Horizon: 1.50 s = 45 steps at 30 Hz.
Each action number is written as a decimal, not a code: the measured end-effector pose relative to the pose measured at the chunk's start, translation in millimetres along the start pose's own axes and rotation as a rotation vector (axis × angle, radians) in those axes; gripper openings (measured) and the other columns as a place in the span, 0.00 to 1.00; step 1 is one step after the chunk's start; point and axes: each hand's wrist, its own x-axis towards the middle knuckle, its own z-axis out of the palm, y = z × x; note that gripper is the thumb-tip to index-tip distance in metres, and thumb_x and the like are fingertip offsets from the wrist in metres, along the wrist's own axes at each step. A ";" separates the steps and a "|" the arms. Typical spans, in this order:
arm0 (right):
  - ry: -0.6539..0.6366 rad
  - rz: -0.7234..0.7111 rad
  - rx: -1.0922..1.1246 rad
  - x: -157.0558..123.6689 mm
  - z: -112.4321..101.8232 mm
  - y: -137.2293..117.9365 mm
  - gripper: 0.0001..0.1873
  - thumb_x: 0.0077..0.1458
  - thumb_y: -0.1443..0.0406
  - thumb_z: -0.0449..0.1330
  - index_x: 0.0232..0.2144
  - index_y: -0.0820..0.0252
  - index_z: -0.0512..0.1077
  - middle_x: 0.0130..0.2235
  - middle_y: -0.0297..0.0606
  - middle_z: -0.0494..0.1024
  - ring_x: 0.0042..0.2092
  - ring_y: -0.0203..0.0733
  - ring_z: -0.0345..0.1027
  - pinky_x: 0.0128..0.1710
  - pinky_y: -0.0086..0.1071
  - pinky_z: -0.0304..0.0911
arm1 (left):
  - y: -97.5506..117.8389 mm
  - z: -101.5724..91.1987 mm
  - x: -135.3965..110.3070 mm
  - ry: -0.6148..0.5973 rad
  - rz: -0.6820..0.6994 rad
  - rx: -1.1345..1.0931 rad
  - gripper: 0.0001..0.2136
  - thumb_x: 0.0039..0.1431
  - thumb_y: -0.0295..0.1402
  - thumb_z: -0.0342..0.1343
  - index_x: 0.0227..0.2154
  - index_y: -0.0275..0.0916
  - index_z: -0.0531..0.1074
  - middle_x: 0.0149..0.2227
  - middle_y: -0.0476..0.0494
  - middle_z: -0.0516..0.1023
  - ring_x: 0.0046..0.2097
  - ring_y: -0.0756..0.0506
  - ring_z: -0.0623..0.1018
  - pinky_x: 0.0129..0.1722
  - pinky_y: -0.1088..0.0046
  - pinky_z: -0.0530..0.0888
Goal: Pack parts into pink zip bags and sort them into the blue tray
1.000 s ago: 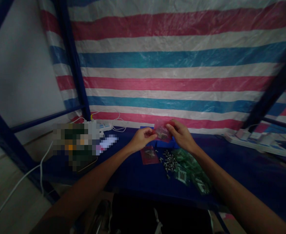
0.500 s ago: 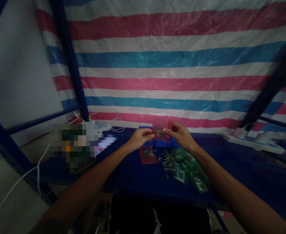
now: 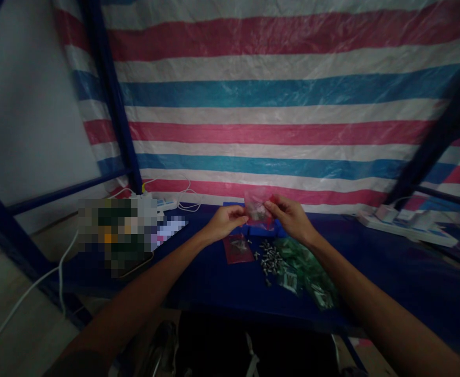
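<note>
Between my hands a small clear pinkish plastic bag is held up over the table, with something greyish inside. My left hand pinches its lower left edge with thumb and fingers. On its right side, my right hand grips the bag, thumb lying across the front. Below, a red-tinted bag with small metal parts lies flat. Right of it sits a loose pile of metal screws. Several green plastic bags with metal pieces lie heaped beside the screws.
A blue container stands behind the bag, partly hidden. Power strips sit at the left rear and on the right, the right strip with plugs in it. Blurred-out items lie on the left of the blue table. A striped sheet hangs behind.
The bag between my hands has crumpled, and its contents look higher up in it. My right thumb has shifted slightly upward on the bag. My left hand stays nearly still.
</note>
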 end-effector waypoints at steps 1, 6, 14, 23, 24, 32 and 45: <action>0.001 0.001 0.001 0.0 -0.3 2.0 0.22 0.66 0.48 0.59 0.27 0.56 0.69 0.27 0.33 0.71 0.31 0.40 0.65 0.33 0.36 0.62 | 0.9 0.8 0.2 0.007 -0.003 -0.003 0.12 0.59 0.42 0.65 0.35 0.37 0.77 0.33 0.46 0.79 0.33 0.48 0.76 0.36 0.69 0.73; -0.027 0.014 -0.019 -0.3 0.9 7.6 0.18 0.62 0.48 0.64 0.34 0.55 0.69 0.31 0.33 0.73 0.33 0.41 0.66 0.33 0.35 0.63 | 3.3 3.1 1.7 0.105 0.048 0.002 0.15 0.63 0.46 0.62 0.34 0.37 0.76 0.32 0.47 0.77 0.33 0.49 0.75 0.35 0.72 0.71; 0.035 0.017 -0.007 -3.0 9.1 1.2 0.25 0.65 0.46 0.60 0.25 0.55 0.64 0.25 0.30 0.64 0.28 0.38 0.58 0.29 0.34 0.56 | 1.1 -0.3 2.0 0.118 0.053 -0.034 0.20 0.54 0.47 0.70 0.38 0.36 0.73 0.35 0.47 0.77 0.36 0.48 0.77 0.39 0.71 0.73; -0.079 0.043 0.121 -2.7 8.8 -3.7 0.17 0.61 0.48 0.63 0.33 0.53 0.68 0.31 0.34 0.71 0.33 0.41 0.65 0.35 0.37 0.64 | -2.5 0.1 3.6 0.198 0.063 -0.009 0.19 0.57 0.47 0.68 0.34 0.36 0.72 0.32 0.48 0.76 0.34 0.49 0.75 0.37 0.72 0.73; -0.085 0.059 0.167 -2.7 9.1 -3.8 0.17 0.60 0.49 0.65 0.34 0.53 0.68 0.32 0.35 0.72 0.34 0.42 0.66 0.36 0.37 0.66 | -2.9 -0.3 3.8 0.206 0.060 -0.016 0.19 0.56 0.47 0.69 0.34 0.36 0.71 0.32 0.48 0.76 0.34 0.49 0.75 0.37 0.72 0.73; 0.024 0.059 0.074 -4.9 8.9 0.7 0.22 0.62 0.46 0.64 0.29 0.55 0.66 0.25 0.30 0.67 0.28 0.38 0.60 0.29 0.34 0.58 | -2.7 1.2 2.4 0.093 0.026 -0.052 0.18 0.58 0.48 0.67 0.37 0.36 0.75 0.36 0.44 0.78 0.35 0.48 0.78 0.38 0.69 0.76; 0.049 -0.013 -0.131 -7.5 11.7 0.8 0.26 0.67 0.44 0.57 0.25 0.56 0.67 0.24 0.32 0.68 0.28 0.39 0.62 0.30 0.34 0.57 | -4.9 2.8 4.3 0.145 0.031 -0.137 0.22 0.60 0.53 0.64 0.37 0.35 0.75 0.35 0.45 0.79 0.35 0.46 0.78 0.38 0.69 0.77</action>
